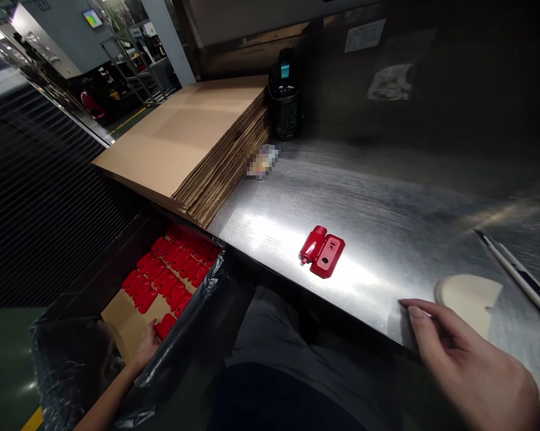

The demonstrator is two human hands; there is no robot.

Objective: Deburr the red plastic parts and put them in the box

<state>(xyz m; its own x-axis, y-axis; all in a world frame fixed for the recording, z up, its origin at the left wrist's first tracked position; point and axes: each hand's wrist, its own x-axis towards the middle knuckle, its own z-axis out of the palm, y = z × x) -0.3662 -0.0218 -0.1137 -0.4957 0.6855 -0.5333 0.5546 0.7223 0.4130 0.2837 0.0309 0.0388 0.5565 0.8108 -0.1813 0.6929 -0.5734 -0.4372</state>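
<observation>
Down in the plastic-lined bin, my left hand [148, 347] has its fingers on a red plastic part [165, 326] that lies on a cardboard sheet [125, 317]. Several rows of similar red parts [164, 281] fill the far side of that sheet. On the metal table [369, 209], a pair of joined red pieces [322, 251] lies near the front edge, left of my right hand. My right hand [467, 359] hovers at the table's edge, thumb and index finger close together at the tips; what they hold, if anything, is too small to tell. A cream round pad [470, 296] is just beyond it.
A tall stack of flat cardboard [184, 137] stands at the table's left end. Behind it is a dark bottle [286, 99]. Thin pen-like tools [516, 272] lie at the right. Black plastic lining [207, 290] rises around the bin's rim.
</observation>
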